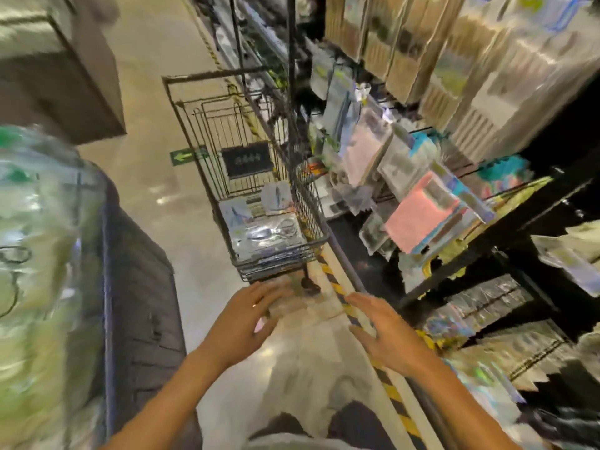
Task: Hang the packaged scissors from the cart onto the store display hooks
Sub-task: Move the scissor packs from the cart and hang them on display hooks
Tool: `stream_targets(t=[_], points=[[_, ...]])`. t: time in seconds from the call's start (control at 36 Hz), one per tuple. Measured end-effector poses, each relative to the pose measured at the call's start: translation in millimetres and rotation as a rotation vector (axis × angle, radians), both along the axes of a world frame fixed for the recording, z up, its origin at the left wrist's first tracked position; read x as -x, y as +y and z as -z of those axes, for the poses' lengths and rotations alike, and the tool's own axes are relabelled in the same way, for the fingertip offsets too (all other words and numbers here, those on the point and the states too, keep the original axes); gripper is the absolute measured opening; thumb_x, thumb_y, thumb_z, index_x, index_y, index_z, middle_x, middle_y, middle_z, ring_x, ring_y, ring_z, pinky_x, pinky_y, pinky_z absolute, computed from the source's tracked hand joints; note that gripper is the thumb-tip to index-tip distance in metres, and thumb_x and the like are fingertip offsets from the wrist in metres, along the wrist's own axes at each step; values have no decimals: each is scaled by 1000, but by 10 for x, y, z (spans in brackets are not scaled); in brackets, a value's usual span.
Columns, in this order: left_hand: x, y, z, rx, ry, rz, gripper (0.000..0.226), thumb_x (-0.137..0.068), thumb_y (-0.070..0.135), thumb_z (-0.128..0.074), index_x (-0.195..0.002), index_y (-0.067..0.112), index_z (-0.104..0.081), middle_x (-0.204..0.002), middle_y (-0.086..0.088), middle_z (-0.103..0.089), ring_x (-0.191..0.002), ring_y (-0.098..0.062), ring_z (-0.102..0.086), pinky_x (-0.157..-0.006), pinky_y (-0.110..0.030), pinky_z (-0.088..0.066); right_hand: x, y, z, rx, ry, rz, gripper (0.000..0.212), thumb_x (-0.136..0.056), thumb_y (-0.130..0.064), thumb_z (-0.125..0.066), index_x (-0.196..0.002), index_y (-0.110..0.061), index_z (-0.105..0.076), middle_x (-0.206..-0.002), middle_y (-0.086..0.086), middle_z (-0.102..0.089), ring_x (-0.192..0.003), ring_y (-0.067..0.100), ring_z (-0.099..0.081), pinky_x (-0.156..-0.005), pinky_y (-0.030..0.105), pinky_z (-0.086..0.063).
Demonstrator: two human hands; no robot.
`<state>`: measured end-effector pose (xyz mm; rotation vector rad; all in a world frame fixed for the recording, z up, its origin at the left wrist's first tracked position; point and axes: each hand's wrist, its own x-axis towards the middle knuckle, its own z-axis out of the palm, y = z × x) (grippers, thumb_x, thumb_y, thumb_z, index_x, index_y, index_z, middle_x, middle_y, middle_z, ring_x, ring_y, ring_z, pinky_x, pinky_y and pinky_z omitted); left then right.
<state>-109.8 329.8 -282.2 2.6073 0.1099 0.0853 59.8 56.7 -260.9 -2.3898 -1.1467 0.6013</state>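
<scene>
Head view: blurred store aisle, both hands empty.
Polished floor (pixel 156 177) open leftward; display rack (pixel 454 196) edges right, striped tape (pixel 337 287) along it. Wire cart (pixel 246 177) ahead holds packaged scissors (pixel 266 232). Left hand (pixel 246 319), right hand (pixel 386 332) apart, fingers spread.

green arrow sign (pixel 189 155) on floor, cart plaque (pixel 246 159) unreadable

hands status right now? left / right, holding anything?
Left hand: open, fingers spread, holding nothing, reaching toward the cart.
Right hand: open, fingers spread, holding nothing.
</scene>
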Motion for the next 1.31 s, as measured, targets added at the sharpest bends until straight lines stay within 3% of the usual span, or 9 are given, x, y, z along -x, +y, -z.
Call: stream_targets(t=[0.11,0.31,0.47,0.61,0.83,0.94,1.06,1.22,1.31], points=[[-5,278,219,-16,110,-132,57,-98,51,-43,-149,26,-49,-152,3,-49,-140,-28,-46,-116,-40,-36,-306,341,127,18,32,-71,52,-100,-37,-59,-149,-32,-41,-152,-12,-40,-141,7,-35,-114,13,-24],[-360,682,391,-55,262,-292,63,-98,59,-33,-152,29,-43,-157,1,-44,-147,-28,-39,-119,-37,-25,-1110,951,478,14,94,-206,54,-99,-33,-62,-149,-28,-43,-153,-9,-41,-143,7,-34,-120,24,-27],[-808,909,359,-80,356,-420,65,-97,60,-32,-151,26,-45,-156,-1,-45,-144,-31,-42,-118,-44,-32,-1857,1559,505,96,129,-322,57,-98,-31,-61,-151,-25,-41,-154,-7,-40,-143,12,-35,-117,22,-26],[-1095,1005,335,-51,394,-505,63,-96,58,-34,-147,24,-48,-153,-4,-48,-142,-33,-43,-117,-46,-34,-2359,1977,658,180,119,-455,59,-97,-39,-60,-151,-28,-40,-155,-4,-41,-143,19,-38,-118,35,-33],[-1482,1231,527,17,506,-563,78,-95,69,-26,-154,21,-42,-159,-7,-41,-150,-34,-32,-124,-47,-22,-2810,2592,721,258,118,-524,61,-95,-47,-61,-149,-29,-42,-150,-5,-47,-139,18,-41,-113,29,-31],[-1668,1422,745,54,532,-581,80,-96,70,-22,-152,17,-46,-156,-10,-45,-146,-37,-37,-121,-53,-29,-2903,2826,857,312,139,-505,62,-95,-48,-61,-150,-26,-43,-153,-2,-45,-144,20,-38,-117,25,-23],[-1885,1631,1061,112,598,-532,75,-99,66,-22,-148,17,-50,-151,-12,-51,-141,-39,-45,-116,-56,-36,-2970,3031,947,379,152,-443,62,-95,-54,-59,-149,-28,-44,-151,-1,-48,-141,23,-43,-115,34,-32],[-2177,1876,1502,116,669,-527,76,-104,61,-14,-132,13,-66,-131,-13,-68,-124,-39,-62,-101,-58,-50,-3078,3269,1243,480,175,-404,57,-98,-54,-54,-148,-28,-46,-152,-4,-48,-140,15,-43,-113,29,-33],[-2325,2028,1701,136,713,-522,63,-101,55,-29,-128,15,-69,-127,-11,-71,-119,-37,-66,-97,-55,-52,-3139,3465,1399,513,226,-388,58,-99,-48,-55,-152,-27,-39,-157,-3,-41,-146,18,-35,-118,33,-27]])
